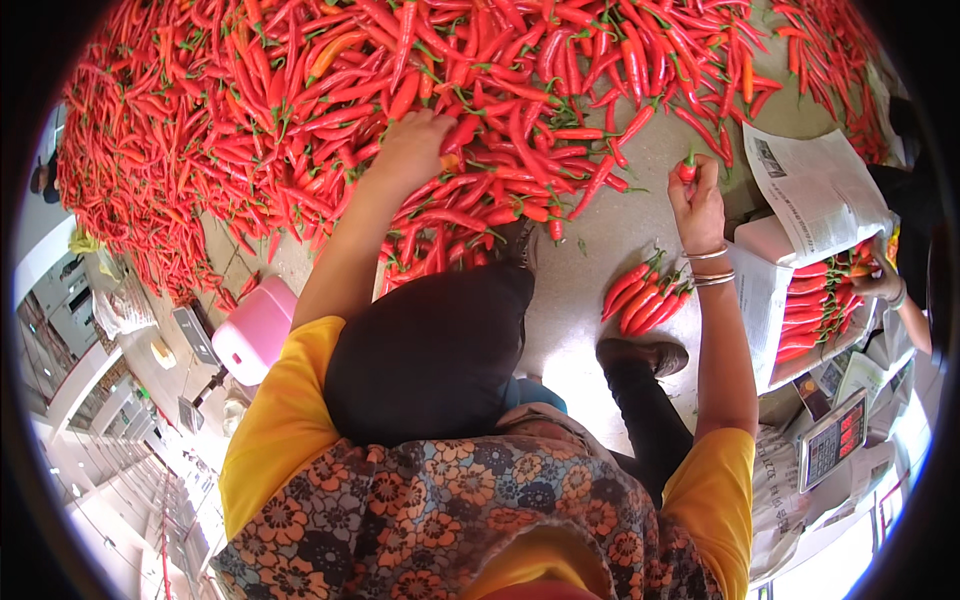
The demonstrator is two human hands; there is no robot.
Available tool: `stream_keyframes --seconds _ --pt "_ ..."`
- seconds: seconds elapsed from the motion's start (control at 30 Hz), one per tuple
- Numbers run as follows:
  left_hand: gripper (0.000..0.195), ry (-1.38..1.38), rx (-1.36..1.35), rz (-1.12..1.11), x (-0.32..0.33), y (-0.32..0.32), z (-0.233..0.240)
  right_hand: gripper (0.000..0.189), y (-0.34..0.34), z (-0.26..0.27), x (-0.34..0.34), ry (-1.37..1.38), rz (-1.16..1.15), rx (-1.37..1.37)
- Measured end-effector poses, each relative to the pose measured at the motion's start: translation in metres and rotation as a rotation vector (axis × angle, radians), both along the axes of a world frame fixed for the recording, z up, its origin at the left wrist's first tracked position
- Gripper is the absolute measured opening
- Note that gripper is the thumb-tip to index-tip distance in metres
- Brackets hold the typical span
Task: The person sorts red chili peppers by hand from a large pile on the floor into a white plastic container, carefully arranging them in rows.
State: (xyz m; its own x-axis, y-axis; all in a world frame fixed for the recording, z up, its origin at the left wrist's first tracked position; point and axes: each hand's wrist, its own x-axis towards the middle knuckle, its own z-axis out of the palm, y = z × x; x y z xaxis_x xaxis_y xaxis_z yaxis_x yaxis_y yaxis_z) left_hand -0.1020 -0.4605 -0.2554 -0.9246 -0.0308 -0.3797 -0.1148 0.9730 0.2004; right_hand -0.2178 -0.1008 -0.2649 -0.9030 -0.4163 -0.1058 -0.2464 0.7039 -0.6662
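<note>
A broad heap of red chili peppers with green stems covers the floor in front of me. My left hand reaches down into the near part of this heap. Its fingers are curled among the chilies and partly hidden, so whether they grip one is unclear. To the right, my right hand is raised over the bare floor, closed around one red chili whose green stem points up. Most of that chili is hidden by the fingers. Below this hand, a small bunch of chilies lies side by side on the floor near my shoe.
At right stands a box lined with newspaper, holding rows of chilies; another person's hand is at it. A digital scale lies behind it. A pink plastic stool stands at left. More chilies lie at far right.
</note>
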Motion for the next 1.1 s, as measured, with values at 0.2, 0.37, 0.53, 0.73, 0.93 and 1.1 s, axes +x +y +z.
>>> stream_keyframes --seconds 0.2,0.37,0.53,0.73,0.93,1.1 --pt "0.034 -0.144 0.284 0.075 -0.014 0.002 0.002 0.041 -0.108 -0.020 0.047 -0.113 0.415 0.026" --pt "0.035 -0.309 0.502 0.168 0.001 -0.027 -0.012 0.047 -0.122 -0.041 0.045 -0.048 0.645 0.214" --pt "0.051 -0.185 0.152 0.043 0.028 0.017 0.005 0.042 -0.063 -0.052 0.030 0.014 0.583 0.106" --pt "0.042 -0.207 0.407 0.271 0.023 -0.006 0.059 0.040 -0.048 -0.017 0.038 -0.017 0.084 -0.215" --pt "0.028 0.172 0.334 0.257 0.015 -0.035 0.068 0.034 -0.070 -0.028 0.079 -0.707 -0.191 -0.540" --pt "0.035 0.082 0.123 0.189 0.019 -0.064 0.016 0.028 -0.078 -0.003 0.110 -1.142 -0.236 -0.659"
